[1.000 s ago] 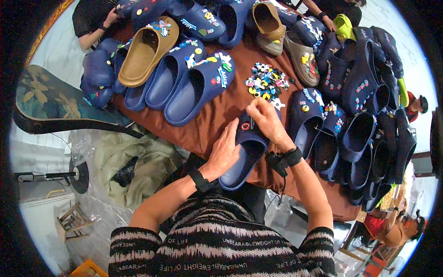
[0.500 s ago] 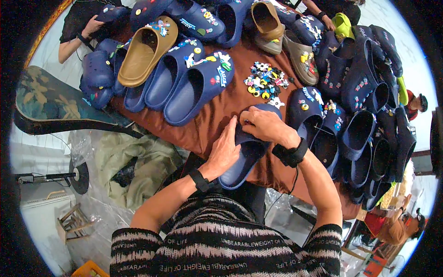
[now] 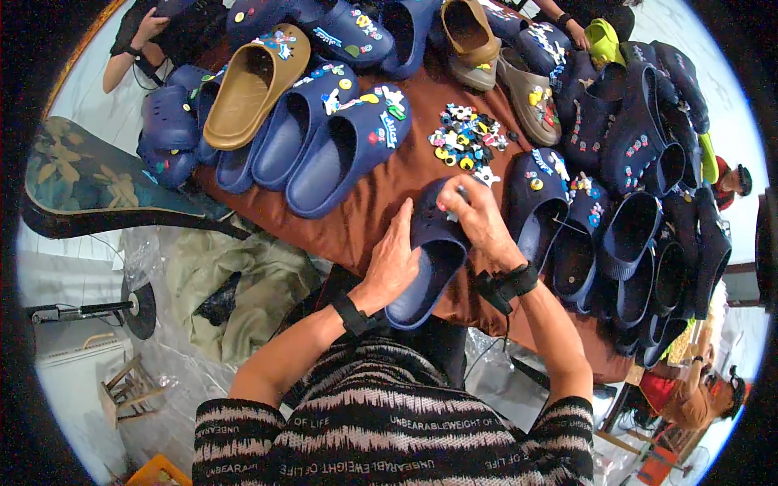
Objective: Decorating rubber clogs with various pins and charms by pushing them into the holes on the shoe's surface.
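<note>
A navy blue clog point(image 3: 423, 285) rests at the table's near edge, its heel toward me and its toe pointing away. My left hand point(image 3: 391, 263) grips its left side, fingers stretched along the upper and thumb by the foot opening. Over the toe, my right hand point(image 3: 480, 217) is closed in a pinch. Something small and pale shows between its fingers, but I cannot make out what. Just beyond the toe lies a pile of small colourful shoe charms point(image 3: 468, 138). Finished-looking charms dot the neighbouring blue clog point(image 3: 328, 174) on the left.
Brown cloth point(image 3: 365, 243) covers the table. Many navy clogs point(image 3: 632, 227) crowd the right side. A tan clog point(image 3: 247, 93) lies at the left, and a lime one point(image 3: 602, 42) at the back. Another person's hand point(image 3: 148, 31) is at the far left. A camouflage seat point(image 3: 89, 174) stands left.
My right hand has turned and drawn slightly off the toe, uncovering the clog's holes. My left hand keeps its hold. The other person's hand at far left has moved up and left.
</note>
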A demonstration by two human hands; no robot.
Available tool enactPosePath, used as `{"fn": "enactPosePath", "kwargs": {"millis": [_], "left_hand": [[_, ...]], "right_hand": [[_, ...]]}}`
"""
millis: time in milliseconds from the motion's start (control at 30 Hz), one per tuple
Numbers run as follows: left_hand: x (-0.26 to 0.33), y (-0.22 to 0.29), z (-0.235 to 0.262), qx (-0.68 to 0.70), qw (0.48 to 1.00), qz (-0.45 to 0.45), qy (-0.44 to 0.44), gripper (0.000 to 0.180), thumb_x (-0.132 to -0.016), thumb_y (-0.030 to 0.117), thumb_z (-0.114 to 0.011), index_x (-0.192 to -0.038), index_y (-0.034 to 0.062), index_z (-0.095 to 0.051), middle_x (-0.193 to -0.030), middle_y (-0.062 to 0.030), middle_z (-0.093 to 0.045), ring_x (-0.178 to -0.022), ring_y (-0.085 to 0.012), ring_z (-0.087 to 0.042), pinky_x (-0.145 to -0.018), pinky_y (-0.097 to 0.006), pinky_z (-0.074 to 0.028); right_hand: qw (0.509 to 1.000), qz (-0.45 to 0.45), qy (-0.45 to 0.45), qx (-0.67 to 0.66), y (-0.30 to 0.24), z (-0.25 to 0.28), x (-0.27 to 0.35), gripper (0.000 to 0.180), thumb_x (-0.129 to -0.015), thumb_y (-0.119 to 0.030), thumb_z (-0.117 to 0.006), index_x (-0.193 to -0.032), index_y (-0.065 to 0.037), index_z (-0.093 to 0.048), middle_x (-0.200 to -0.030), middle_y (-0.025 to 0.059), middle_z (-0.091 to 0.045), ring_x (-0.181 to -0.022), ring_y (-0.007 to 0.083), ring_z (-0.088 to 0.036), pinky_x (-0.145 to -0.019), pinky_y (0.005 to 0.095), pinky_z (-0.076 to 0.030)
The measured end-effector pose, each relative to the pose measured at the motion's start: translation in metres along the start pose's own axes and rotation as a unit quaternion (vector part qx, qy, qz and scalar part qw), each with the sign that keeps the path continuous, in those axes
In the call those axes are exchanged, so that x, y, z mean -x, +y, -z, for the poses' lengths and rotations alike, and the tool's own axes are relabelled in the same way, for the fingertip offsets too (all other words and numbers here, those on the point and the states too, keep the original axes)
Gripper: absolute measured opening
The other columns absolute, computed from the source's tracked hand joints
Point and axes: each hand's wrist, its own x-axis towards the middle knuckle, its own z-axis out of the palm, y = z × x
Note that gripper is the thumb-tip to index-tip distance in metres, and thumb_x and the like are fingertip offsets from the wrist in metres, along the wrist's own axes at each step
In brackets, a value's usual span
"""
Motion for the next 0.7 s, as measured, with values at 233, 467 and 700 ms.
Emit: {"fn": "enactPosePath", "kwargs": {"millis": [233, 467, 700], "left_hand": [[0.0, 0.0, -0.001, 0.003, 1.0, -0.01, 0.021, 0.08, -0.084, -0.007, -0.059, -0.155, 0.0002, -0.022, -0.149, -0.0288, -0.039, -0.139, -0.0452, -0.04, -0.116, -0.048, -0.035], [0.001, -0.001, -0.004, -0.007, 1.0, -0.008, 0.021, 0.073, -0.085, -0.004, -0.06, -0.152, 0.0005, -0.03, -0.151, -0.0261, -0.038, -0.139, -0.0449, -0.04, -0.115, -0.047, -0.036], [0.001, 0.003, -0.002, -0.014, 1.0, -0.012, 0.025, 0.069, -0.085, -0.004, -0.058, -0.15, 0.0012, -0.036, -0.149, -0.0278, -0.04, -0.139, -0.0448, -0.04, -0.116, -0.046, -0.035]], "right_hand": [[0.96, 0.039, 0.174, 0.217, 0.026, 0.051, -0.053, 0.015, -0.088, -0.012, -0.066, -0.09, 0.001, -0.061, -0.089, 0.019, -0.067, -0.087, 0.0337, -0.065, -0.078, 0.0424, -0.05], [0.899, 0.11, 0.139, 0.4, 0.046, 0.062, -0.069, 0.028, -0.083, -0.015, -0.074, -0.108, -0.005, -0.069, -0.102, 0.0185, -0.067, -0.099, 0.04, -0.065, -0.087, 0.048, -0.052], [0.871, 0.096, 0.003, 0.482, 0.005, 0.014, -0.013, 0.023, -0.085, -0.026, -0.072, -0.099, -0.007, -0.075, -0.102, 0.0142, -0.068, -0.102, 0.0345, -0.063, -0.087, 0.0477, -0.051]]}}
